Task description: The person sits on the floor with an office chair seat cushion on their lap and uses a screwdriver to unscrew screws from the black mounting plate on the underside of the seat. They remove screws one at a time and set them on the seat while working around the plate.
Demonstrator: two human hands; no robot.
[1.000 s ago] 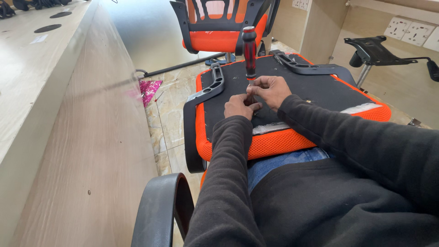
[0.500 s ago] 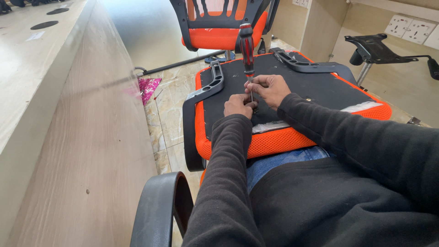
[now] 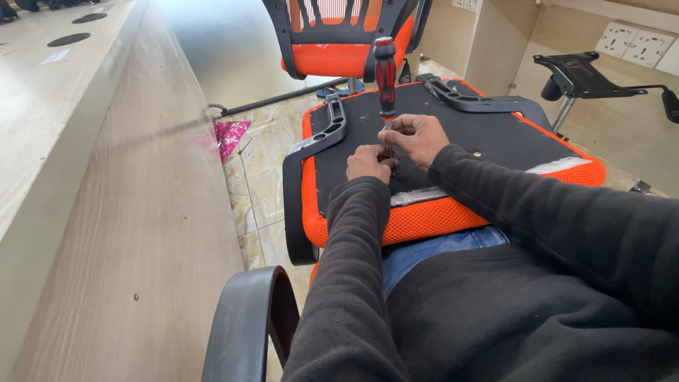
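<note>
An upturned orange chair seat (image 3: 453, 212) with a black underside rests on my lap. A red and black screwdriver (image 3: 385, 71) stands upright on it. My right hand (image 3: 417, 136) pinches the screwdriver's shaft just below the handle. My left hand (image 3: 369, 161) is closed beside the tip, pressing on the black underside; what it holds is hidden. A black armrest bracket (image 3: 325, 134) lies along the seat's left edge and another black armrest (image 3: 460, 95) along the far right.
A long wooden desk panel (image 3: 127, 212) runs along my left. A black armrest (image 3: 247, 318) of my own chair is near my left elbow. An orange chair back (image 3: 339, 35) stands ahead, a black seat mechanism (image 3: 587, 74) at right, pink litter (image 3: 230, 134) on the tiled floor.
Both hands and the screwdriver stay in nearly the same place on the seat; the screwdriver handle has tilted slightly.
</note>
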